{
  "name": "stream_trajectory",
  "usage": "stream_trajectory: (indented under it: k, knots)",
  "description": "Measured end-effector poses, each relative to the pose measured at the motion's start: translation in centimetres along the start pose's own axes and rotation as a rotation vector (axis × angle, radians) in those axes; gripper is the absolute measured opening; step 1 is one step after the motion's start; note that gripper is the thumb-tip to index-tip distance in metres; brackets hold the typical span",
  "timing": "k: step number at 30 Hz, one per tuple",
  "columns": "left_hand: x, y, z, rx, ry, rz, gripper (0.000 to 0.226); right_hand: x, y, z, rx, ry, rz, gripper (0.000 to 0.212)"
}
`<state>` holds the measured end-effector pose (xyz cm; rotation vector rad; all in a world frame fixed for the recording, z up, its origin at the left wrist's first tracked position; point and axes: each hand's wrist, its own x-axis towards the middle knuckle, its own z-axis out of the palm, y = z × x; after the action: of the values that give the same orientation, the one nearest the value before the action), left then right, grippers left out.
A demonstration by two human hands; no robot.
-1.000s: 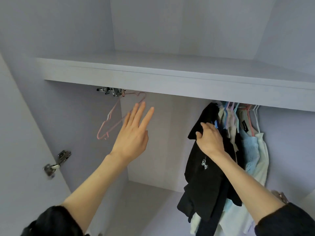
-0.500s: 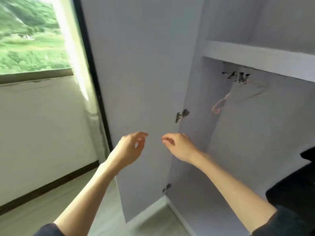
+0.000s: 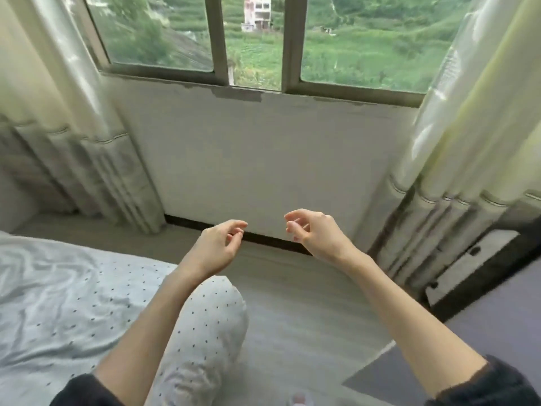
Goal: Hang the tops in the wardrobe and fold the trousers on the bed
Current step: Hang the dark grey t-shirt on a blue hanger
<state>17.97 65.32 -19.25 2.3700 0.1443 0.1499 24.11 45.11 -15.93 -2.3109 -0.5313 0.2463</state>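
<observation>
Both hands are empty now, left hand and right hand loosely curled above the floor. View has swung from wardrobe to window; bed lies left, no trousers visible, probably fetched next.

view: head, single, worn at head height | facing: forward and down toward the far wall under the window | near: bed at near left, floor close below | framing: both forearms reach in from the near edge, curtains at left and right | shared: none, one view only
</observation>
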Motion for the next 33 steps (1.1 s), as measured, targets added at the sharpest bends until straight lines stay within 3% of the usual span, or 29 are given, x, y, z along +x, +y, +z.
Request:
stream_trajectory:
  k: [12,18,26,33]
  knots:
    - [9.9,-9.2,-4.9,-0.121,0.349,-0.455,0.026,24.7,-4.5,5.6,-0.071,-0.422,-0.307,0.026]
    - [14.1,-16.4,-8.0,-0.151,0.516,-0.674,0.026,36.1,-7.8,11.9,-0.087,-0.613,-0.443,0.026]
    - [25.5,-26.3,-14.5,-0.205,0.67,-0.817,0.027,53.8,-15.5,20.7,-0.167,-0.787,-0.591,0.027]
    - [30.3,-32.0,-21.3,-0.181,0.803,-0.924,0.027,63.7,-23.2,28.1,-0.171,-0.932,-0.737,0.027]
